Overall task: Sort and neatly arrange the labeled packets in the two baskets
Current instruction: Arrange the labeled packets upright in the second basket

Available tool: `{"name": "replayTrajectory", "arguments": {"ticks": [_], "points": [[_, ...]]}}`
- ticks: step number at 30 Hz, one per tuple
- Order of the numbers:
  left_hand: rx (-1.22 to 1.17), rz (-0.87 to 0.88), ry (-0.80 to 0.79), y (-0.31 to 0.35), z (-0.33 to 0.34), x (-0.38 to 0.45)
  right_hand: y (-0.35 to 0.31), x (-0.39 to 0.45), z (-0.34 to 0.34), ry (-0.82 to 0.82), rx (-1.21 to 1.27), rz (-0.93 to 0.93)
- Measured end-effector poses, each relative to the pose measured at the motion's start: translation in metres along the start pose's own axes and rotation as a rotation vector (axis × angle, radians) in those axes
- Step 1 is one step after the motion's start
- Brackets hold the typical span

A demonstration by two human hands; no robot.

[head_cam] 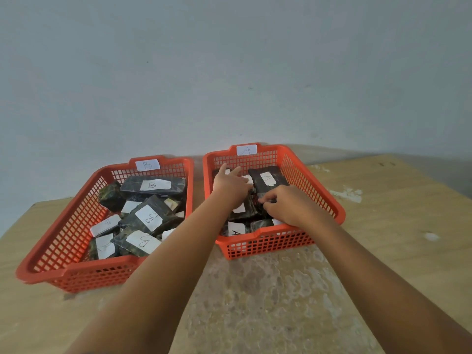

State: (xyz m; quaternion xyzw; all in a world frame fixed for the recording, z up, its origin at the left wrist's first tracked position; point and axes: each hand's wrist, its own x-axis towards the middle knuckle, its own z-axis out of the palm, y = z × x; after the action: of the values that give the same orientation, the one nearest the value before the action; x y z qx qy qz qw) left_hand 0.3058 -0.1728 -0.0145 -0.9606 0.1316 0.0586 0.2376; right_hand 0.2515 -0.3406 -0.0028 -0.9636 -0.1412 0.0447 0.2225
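Observation:
Two orange mesh baskets stand side by side on the table. The left basket (76,221) carries a "B" tag and holds several dark packets with white "B" labels, such as the one at the back (153,186), lying in a loose heap. The right basket (319,185) carries an "A" tag and holds dark packets labelled "A" (268,178). Both my hands are inside the right basket. My left hand (229,185) lies on the packets with fingers spread. My right hand (286,204) pinches the edge of a dark packet in the middle of the basket.
The baskets rest on a worn wooden table (383,226) with patchy, scuffed areas in front. A plain grey wall (229,72) rises right behind the baskets. The table's left edge runs close to the left basket.

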Motion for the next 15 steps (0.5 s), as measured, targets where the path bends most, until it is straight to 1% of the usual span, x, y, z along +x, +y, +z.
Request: {"name": "replayTrajectory", "arguments": {"ticks": [3, 6, 8, 9, 12, 13, 15], "points": [[-0.049, -0.082, -0.048, 0.0, 0.006, 0.007, 0.001, 0.002, -0.001, 0.01, -0.008, -0.008], [-0.165, -0.044, -0.001, -0.006, 0.004, 0.0, 0.001, 0.001, -0.003, 0.01, -0.026, -0.021], [-0.287, -0.023, 0.043, -0.014, -0.003, -0.018, -0.001, -0.002, -0.006, 0.045, -0.041, -0.068], [-0.366, -0.022, 0.073, -0.02, -0.004, -0.03, -0.002, -0.004, -0.007, 0.105, -0.068, -0.108], [-0.635, -0.042, 0.215, -0.034, -0.001, -0.07, -0.01, -0.011, -0.009, 0.386, -0.224, -0.238], [-0.704, -0.053, 0.255, -0.036, 0.0, -0.086, -0.017, -0.017, -0.008, 0.435, -0.228, -0.267], [-0.753, -0.078, 0.303, -0.036, 0.003, -0.119, -0.036, -0.036, 0.001, 0.439, -0.2, -0.3]]}}
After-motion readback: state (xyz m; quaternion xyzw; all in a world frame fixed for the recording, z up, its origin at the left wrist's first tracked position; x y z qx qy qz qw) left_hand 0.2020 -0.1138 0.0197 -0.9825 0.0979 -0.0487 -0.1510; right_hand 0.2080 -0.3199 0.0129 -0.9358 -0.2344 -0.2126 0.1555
